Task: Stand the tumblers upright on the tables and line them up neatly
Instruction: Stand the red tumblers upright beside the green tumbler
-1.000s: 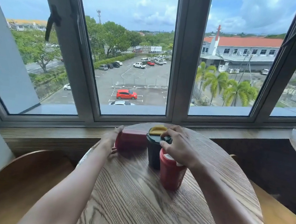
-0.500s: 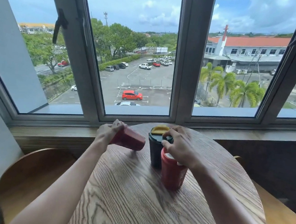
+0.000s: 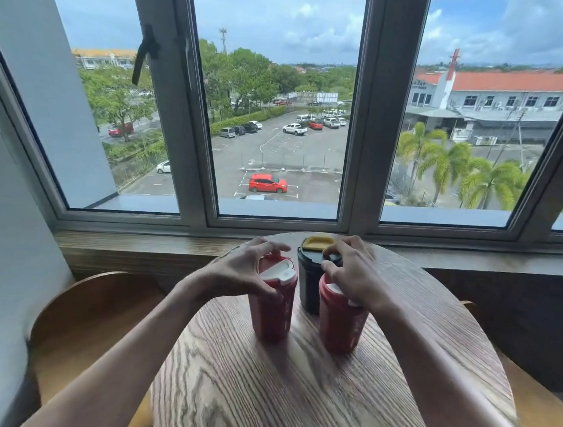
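All three tumblers stand upright on the worktop point(image 3: 306, 405); left grip point(image 3: 247, 272) clasps the left red tumbler point(image 3: 272, 310), right grip point(image 3: 353, 275) rests on the right red tumbler point(image 3: 340, 322) and black tumbler point(image 3: 311, 281); alignment remains.

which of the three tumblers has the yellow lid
The black tumbler, standing farthest back toward the window. The two red tumblers, left and right, have white-topped lids.

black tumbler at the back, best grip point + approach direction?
Take the black tumbler by its lid rim, coming from above. It stands upright with a yellow flap on top, and the two red tumblers stand close in front, so its lower wall is blocked from the near side. The right hand already rests fingers on that lid; the left hand grips the left red one.
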A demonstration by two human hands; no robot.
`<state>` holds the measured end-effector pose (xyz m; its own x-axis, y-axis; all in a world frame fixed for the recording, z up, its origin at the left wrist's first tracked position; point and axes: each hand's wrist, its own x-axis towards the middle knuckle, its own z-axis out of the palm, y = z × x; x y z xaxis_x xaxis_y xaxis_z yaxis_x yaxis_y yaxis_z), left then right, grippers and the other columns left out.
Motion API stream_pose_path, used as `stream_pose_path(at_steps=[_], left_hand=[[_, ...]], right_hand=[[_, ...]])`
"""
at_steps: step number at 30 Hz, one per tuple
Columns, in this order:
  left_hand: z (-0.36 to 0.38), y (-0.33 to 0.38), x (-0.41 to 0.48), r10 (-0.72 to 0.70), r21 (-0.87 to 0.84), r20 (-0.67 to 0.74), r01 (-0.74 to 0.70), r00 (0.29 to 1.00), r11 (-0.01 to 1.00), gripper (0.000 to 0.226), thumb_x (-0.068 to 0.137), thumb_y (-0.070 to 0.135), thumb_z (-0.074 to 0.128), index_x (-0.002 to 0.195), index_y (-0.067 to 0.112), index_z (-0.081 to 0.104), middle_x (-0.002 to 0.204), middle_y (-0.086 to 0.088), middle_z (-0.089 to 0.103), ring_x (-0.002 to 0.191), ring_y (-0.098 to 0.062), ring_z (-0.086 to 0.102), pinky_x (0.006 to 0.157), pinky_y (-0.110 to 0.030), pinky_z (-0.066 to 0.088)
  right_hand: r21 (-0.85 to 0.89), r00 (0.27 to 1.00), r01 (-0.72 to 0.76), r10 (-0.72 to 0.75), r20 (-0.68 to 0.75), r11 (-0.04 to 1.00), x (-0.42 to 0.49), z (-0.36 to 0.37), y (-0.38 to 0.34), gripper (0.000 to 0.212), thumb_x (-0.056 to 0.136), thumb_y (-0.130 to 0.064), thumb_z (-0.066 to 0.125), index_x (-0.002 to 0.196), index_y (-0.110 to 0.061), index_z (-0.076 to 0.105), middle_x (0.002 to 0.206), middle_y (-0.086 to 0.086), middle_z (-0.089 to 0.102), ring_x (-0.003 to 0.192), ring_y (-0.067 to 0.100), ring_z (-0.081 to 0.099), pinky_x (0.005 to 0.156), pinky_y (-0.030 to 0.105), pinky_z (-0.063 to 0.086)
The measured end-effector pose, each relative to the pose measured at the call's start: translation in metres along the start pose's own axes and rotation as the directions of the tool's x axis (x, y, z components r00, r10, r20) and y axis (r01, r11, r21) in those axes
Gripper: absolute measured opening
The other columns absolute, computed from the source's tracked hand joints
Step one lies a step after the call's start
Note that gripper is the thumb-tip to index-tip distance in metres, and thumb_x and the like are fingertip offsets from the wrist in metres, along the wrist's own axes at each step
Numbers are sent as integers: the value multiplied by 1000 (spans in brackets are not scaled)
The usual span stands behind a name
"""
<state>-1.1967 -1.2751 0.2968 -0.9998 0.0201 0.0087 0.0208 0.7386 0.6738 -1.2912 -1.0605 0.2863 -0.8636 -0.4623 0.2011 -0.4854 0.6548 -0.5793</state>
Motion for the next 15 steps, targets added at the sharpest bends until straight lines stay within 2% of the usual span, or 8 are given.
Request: stream_pose_path(at_steps=[2, 5, 8, 10, 11, 13, 14, 15], left_hand=[[6, -2, -1, 42, 37, -1, -42, 999, 998, 87, 50, 39, 87, 129, 45, 50, 123, 12, 48, 119, -10, 52, 105, -34, 44], [12, 0, -6, 86, 23, -17, -86, 996, 996, 87, 57, 25, 87, 133, 37, 48, 126, 6, 49, 115, 2, 50, 97, -17, 43], [18, 3, -14, 118, 4, -117, -118, 986, 993, 92, 61, 14, 88, 139, 28, 42, 132, 1, 50, 112, 10, 48, 91, -1, 36], [26, 1, -21, 115, -50, -174, -125, 978, 991, 98, 62, 13, 90, 144, 19, 36, 136, -5, 46, 114, 4, 46, 84, 7, 31], [31, -1, -25, 96, -104, -205, -119, 974, 987, 106, 58, 20, 92, 145, 20, 33, 137, -7, 43, 118, -4, 46, 86, 4, 34], [46, -10, -30, 35, -210, -284, -98, 958, 973, 118, 46, 44, 92, 144, 27, 29, 136, -8, 41, 123, -16, 45, 97, -18, 43], [54, -17, -32, 3, -245, -319, -85, 948, 966, 121, 40, 54, 90, 142, 30, 28, 134, -7, 41, 122, -18, 46, 98, -29, 45], [61, -23, -34, -35, -280, -347, -68, 937, 958, 121, 37, 59, 89, 138, 30, 29, 131, -5, 43, 119, -17, 47, 95, -35, 47]], right_hand=[[9, 1000, -2, 2, 0, 1000, 0, 0, 0, 23, 88, -34, 58, 109, -26, 64, 127, -2, 46, 125, 24, 41, 105, 42, 37], [2, 1000, -4, 4, 5, 1000, -1, -1, 0, 23, 88, -36, 58, 108, -28, 63, 126, -3, 46, 125, 23, 41, 103, 43, 38], [11, 1000, -9, 9, 0, 1000, -2, -1, -1, 23, 88, -34, 59, 109, -26, 65, 127, -1, 47, 125, 24, 40, 104, 41, 36], [16, 1000, -5, 6, -10, 1000, -3, -2, -1, 23, 89, -34, 60, 109, -26, 66, 128, -1, 48, 125, 24, 40, 104, 40, 35], [18, 1000, -5, 5, -10, 1000, -3, -2, -1, 23, 89, -34, 60, 110, -26, 66, 128, -1, 48, 125, 24, 40, 105, 40, 35], [21, 1000, -7, 7, -8, 1000, -4, -2, -1, 24, 89, -35, 59, 110, -26, 66, 128, -1, 48, 126, 25, 41, 106, 40, 35], [22, 1000, -11, 11, -7, 1000, -4, -3, -2, 24, 89, -34, 59, 110, -25, 66, 129, 0, 48, 126, 25, 41, 107, 40, 35], [23, 1000, -13, 13, -7, 1000, -5, -3, -3, 24, 89, -34, 59, 111, -25, 66, 130, 0, 48, 126, 26, 40, 107, 40, 34]])
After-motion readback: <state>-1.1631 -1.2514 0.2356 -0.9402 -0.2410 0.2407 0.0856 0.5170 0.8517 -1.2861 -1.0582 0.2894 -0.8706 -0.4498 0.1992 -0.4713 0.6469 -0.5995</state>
